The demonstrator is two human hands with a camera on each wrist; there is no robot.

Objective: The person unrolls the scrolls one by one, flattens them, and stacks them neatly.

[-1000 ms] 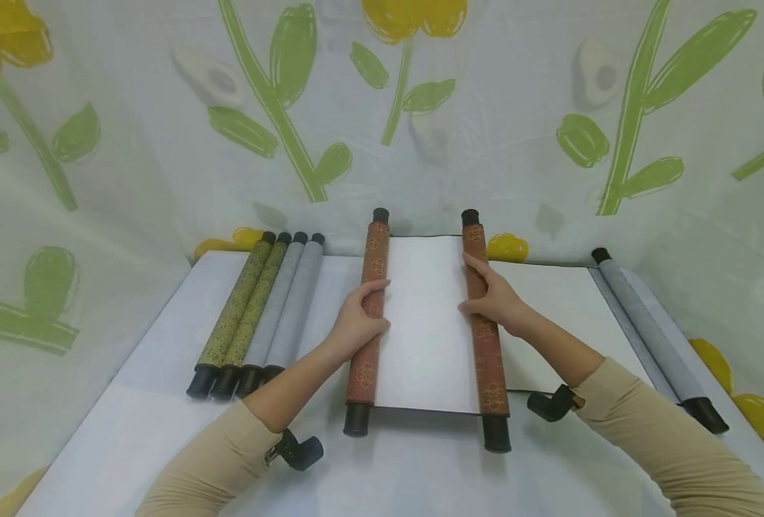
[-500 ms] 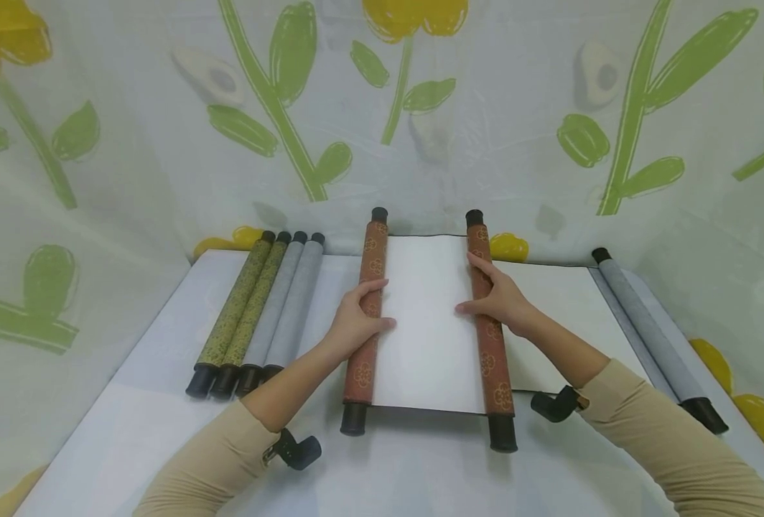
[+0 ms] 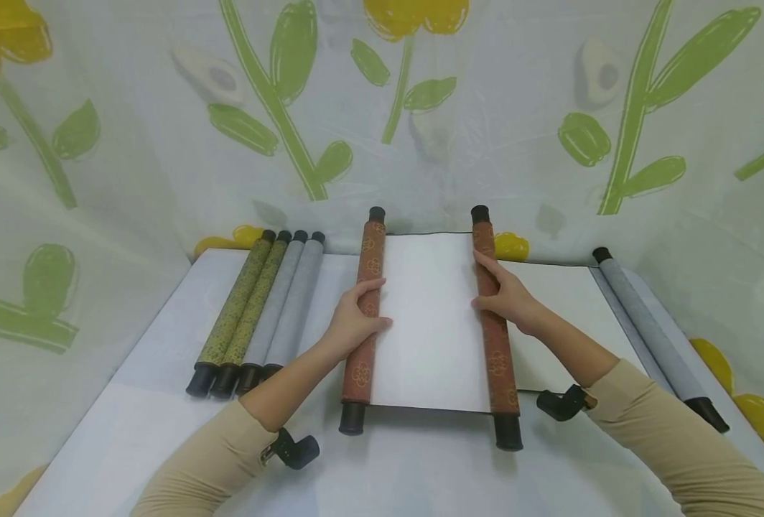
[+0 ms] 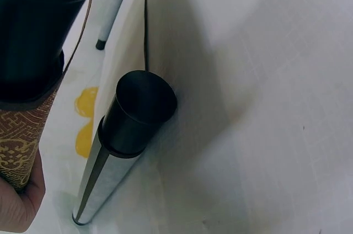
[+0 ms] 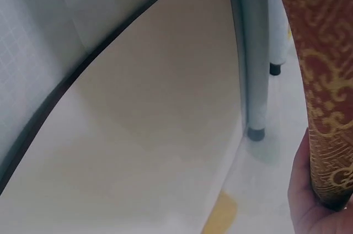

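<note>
A scroll lies partly unrolled in the middle of the table in the head view, with a white sheet (image 3: 430, 323) between two red patterned rollers with black caps. My left hand (image 3: 355, 319) grips the left roller (image 3: 361, 359), fingers over its top and thumb on the sheet's edge. My right hand (image 3: 503, 296) holds the right roller (image 3: 500, 359), fingers lying along it and thumb on its inner side. In the left wrist view the left roller (image 4: 22, 129) rests in my palm. The right wrist view shows the right roller (image 5: 320, 79) against my palm.
Several rolled scrolls, green (image 3: 236, 312) and grey (image 3: 288, 309), lie side by side at the left. A second unrolled scroll with a cream sheet (image 3: 563, 294) and a grey roller (image 3: 653, 334) lies at the right, partly under the red one. Flowered cloth walls (image 3: 130, 143) stand close around the table.
The two red rollers have moved apart. The right roller has gone to the right under my right hand, and more of the white sheet shows.
</note>
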